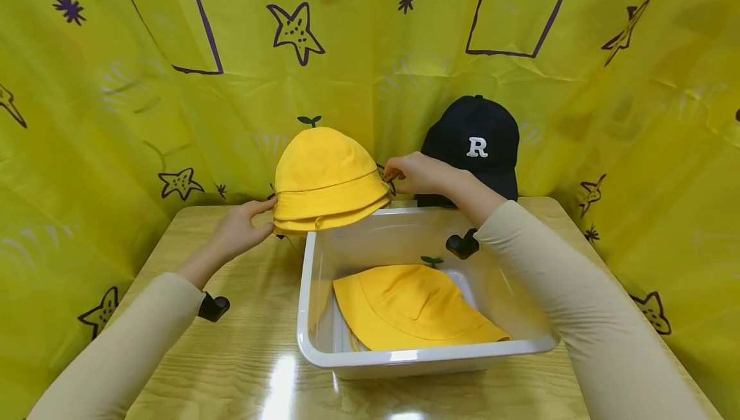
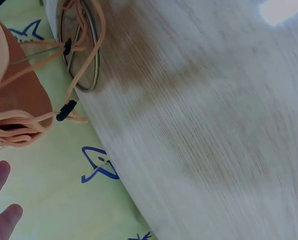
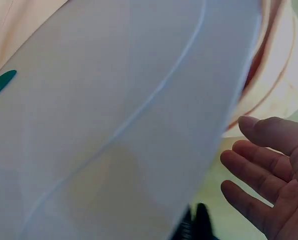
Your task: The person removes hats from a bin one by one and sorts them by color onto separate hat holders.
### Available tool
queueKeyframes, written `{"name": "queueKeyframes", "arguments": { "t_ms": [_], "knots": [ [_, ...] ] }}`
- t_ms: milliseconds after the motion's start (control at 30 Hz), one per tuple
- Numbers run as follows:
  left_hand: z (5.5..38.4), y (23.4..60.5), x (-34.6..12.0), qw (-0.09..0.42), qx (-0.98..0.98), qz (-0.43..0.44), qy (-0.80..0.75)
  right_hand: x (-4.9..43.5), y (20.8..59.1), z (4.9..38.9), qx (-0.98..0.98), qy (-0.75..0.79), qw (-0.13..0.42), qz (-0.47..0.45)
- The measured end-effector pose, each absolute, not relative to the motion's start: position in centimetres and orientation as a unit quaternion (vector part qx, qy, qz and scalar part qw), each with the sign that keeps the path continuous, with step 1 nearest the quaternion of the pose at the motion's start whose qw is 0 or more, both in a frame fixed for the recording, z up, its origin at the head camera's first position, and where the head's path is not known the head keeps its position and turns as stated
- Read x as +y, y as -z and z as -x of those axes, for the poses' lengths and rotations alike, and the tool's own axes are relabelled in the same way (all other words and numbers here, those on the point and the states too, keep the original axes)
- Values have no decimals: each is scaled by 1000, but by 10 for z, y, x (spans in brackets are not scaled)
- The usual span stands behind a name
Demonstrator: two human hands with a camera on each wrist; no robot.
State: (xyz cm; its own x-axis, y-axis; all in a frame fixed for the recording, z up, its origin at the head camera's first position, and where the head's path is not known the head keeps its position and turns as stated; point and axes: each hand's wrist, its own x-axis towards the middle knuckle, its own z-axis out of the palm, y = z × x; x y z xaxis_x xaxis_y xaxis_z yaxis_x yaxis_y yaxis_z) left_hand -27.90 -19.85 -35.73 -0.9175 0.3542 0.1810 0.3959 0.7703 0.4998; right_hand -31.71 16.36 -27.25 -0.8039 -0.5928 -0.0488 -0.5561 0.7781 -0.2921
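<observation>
A stack of yellow bucket hats (image 1: 329, 176), a green sprout on its top, sits on a metal wire stand (image 2: 97, 65) behind the bin's left corner. My left hand (image 1: 245, 224) is at the left side of the brims, fingers extended. Orange-looking cords (image 2: 84, 67) with black toggles (image 2: 66, 110) hang under the hats in the left wrist view. At the right side of the brims is my right hand (image 1: 419, 173), its fingers loosely bent with nothing between them. The right wrist view shows its thumb and fingers apart, close to the brims.
A pale plastic bin (image 1: 309, 291) on the wooden table (image 1: 243, 356) holds another yellow hat (image 1: 410, 311) with a green sprout. A black cap (image 1: 476, 131) with a white R stands behind the bin at right. Yellow patterned curtain (image 1: 347, 79) surrounds the table.
</observation>
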Motion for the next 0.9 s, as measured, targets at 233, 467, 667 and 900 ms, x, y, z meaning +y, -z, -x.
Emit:
{"name": "queueKeyframes", "arguments": {
  "t_ms": [233,467,667,900],
  "knots": [
    [264,343,-198,8,-946,207,250,167,256,302,933,155,75,315],
    [253,324,-191,-6,-949,230,216,168,245,286,934,137,74,323],
    [243,304,-175,14,-940,295,171,169,239,278,928,134,63,342],
    [223,293,-156,12,-922,364,132,168,236,271,920,135,58,363]
  ]
}}
